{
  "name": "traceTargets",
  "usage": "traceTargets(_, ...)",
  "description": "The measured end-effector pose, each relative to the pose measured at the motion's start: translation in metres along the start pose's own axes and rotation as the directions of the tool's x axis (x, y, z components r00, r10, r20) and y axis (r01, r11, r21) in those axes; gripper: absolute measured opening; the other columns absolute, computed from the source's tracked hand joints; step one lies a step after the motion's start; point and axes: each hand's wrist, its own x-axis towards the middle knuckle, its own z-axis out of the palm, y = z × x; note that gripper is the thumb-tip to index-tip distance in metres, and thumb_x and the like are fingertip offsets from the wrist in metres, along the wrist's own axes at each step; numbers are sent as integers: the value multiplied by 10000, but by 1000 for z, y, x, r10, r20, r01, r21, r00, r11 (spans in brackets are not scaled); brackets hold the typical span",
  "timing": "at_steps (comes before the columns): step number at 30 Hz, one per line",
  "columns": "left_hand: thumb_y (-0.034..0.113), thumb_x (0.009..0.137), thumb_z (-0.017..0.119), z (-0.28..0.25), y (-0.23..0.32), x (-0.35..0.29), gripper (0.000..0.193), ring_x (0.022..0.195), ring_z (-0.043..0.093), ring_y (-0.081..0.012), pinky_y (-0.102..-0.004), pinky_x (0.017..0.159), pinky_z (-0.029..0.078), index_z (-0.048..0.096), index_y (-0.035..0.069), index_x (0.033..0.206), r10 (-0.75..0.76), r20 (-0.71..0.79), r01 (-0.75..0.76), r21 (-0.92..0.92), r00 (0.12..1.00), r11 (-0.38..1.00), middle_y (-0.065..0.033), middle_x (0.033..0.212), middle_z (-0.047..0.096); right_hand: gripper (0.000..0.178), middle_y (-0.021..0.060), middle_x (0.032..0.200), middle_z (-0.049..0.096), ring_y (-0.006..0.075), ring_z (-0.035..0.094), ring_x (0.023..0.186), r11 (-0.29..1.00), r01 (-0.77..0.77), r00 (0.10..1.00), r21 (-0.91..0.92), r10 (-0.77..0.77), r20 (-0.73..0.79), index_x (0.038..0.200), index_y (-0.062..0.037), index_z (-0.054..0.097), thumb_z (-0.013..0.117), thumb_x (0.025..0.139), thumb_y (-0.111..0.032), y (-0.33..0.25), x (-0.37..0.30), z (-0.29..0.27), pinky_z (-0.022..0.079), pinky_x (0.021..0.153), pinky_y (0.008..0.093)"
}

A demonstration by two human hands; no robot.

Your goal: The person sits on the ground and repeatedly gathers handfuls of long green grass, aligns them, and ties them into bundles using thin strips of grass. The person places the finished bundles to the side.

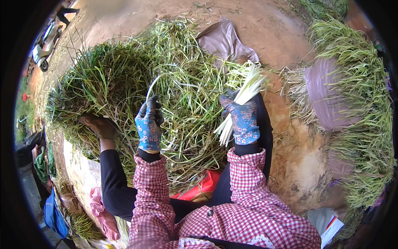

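Observation:
My right hand (241,118), in a blue flowered glove with dark fingers, is closed round a bunch of white to pale green stalks (251,88). The bunch slants, its wider end up and to the right, with thinner ends showing below the hand. My left hand (149,126), gloved alike, pinches a single long pale stalk (151,88) that arches up and to the right. Both hands are above a large heap of tangled green and yellowish stalks (186,108) between my legs.
Darker green plants (103,66) lie at the left by my shoe (99,126). A grey-purple sheet (226,39) lies beyond the heap. At the right are leafy bundles (360,137) and a purple plastic wrap (329,95). Something red (203,186) is between my legs. A scooter (46,47) stands far left.

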Motion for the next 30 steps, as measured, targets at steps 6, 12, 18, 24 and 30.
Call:
traceTargets(6, 195, 873, 635, 11, 6, -20, 179, 439, 411, -20, -176, 400, 290, 678, 36, 942, 26, -15, -25, 50, 1000, 998, 34, 608, 546, 240, 49, 843, 653, 113, 598, 682, 978, -26, 991, -207, 52, 121, 903, -1, 634, 754, 725, -108, 1, -5, -12, 486, 601, 259)
traceTargets(12, 80, 807, 649, 62, -30, -59, 108, 639, 603, -272, -346, 584, 460, 656, 0, 879, 191, 486, -441, 475, 853, 761, -148, 740, 631, 275, 53, 785, 637, 109, 585, 612, 935, 53, 973, -351, 31, 231, 920, -14, 579, 758, 712, -23, 17, -9, 8, 464, 497, 224)
traceTargets(18, 130, 810, 634, 42, -52, -48, 134, 707, 606, -351, -377, 613, 473, 670, 25, 885, -44, 548, -364, 612, 835, 702, -196, 777, 627, 291, 36, 728, 592, 115, 586, 603, 994, 73, 985, -84, -58, 165, 902, -54, 516, 736, 720, 3, 13, -13, 18, 453, 482, 223)
traceTargets(24, 191, 863, 599, -57, -45, -21, 196, 583, 576, -135, -256, 499, 442, 650, 25, 953, -244, 203, 89, 568, 948, 818, -52, 700, 642, 185, 157, 846, 642, 215, 639, 726, 835, 104, 994, 540, -110, -22, 856, -112, 497, 612, 824, 29, -5, 4, -18, 454, 491, 224)
traceTargets(30, 304, 940, 506, -194, -6, 35, 332, 549, 490, -86, -211, 462, 402, 524, 79, 1183, -204, -52, 174, -345, 978, 922, -9, 777, 591, 137, 114, 950, 641, 276, 623, 901, 677, 71, 997, 733, -70, -31, 904, -108, 527, 623, 844, -31, -18, 7, -44, 436, 515, 251)
